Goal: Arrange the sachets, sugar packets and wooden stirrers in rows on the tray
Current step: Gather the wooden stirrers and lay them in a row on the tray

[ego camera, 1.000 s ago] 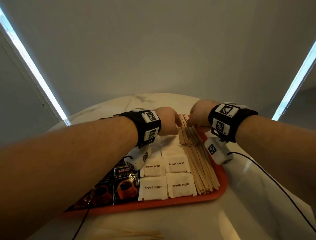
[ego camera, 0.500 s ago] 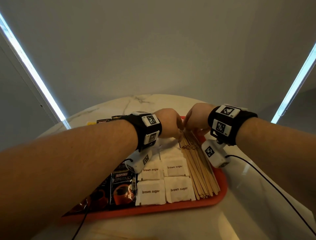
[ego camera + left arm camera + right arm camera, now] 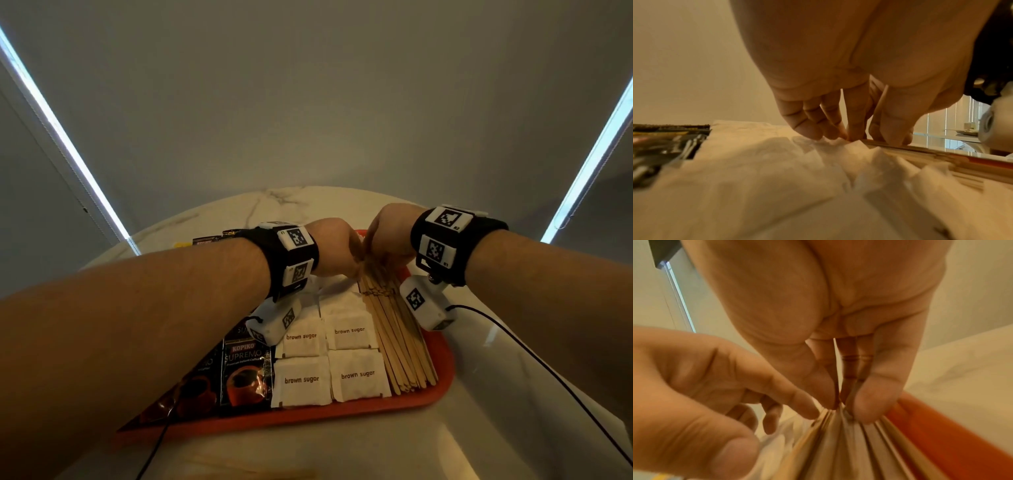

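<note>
A red tray holds black coffee sachets on the left, white brown-sugar packets in the middle and a row of wooden stirrers on the right. Both hands meet at the stirrers' far ends. In the right wrist view my right hand pinches those ends between thumb and fingers, and the stirrers fan out towards me. My left hand touches the same ends with straight fingers. The left wrist view shows my left hand pointing down where the sugar packets meet the stirrers.
The tray sits on a round marble table. More dark sachets lie on the table beyond the tray's far left corner. Black cables trail from both wrist cameras. Something blurred and wooden lies by the table's near edge.
Both hands have closed in on each other at the stirrers' far ends. Those ends are bunched tighter than a second ago.
</note>
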